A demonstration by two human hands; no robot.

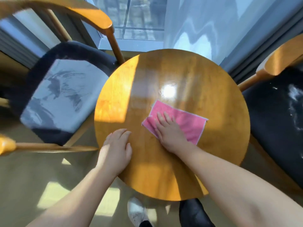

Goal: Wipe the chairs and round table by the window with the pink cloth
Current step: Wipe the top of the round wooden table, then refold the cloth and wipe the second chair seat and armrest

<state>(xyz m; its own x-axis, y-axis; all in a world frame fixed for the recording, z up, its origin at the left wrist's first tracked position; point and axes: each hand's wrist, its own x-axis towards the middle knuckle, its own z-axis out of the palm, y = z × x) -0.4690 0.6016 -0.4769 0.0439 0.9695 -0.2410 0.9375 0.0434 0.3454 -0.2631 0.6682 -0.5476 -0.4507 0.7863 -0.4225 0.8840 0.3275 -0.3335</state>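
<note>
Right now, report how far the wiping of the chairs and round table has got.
Done, apparently: the left chair seat shows wipe streaks. In hand: the right hand presses the pink cloth flat on the round table while the left hand rests on its near part. Left: the right chair seat carries white specks, so it looks unwiped.

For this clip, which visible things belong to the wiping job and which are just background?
Job: pink cloth, round table, left-side chair, right-side chair, right hand pressing the cloth, left hand on the table.
Background: window, curtain, shoes.
</note>
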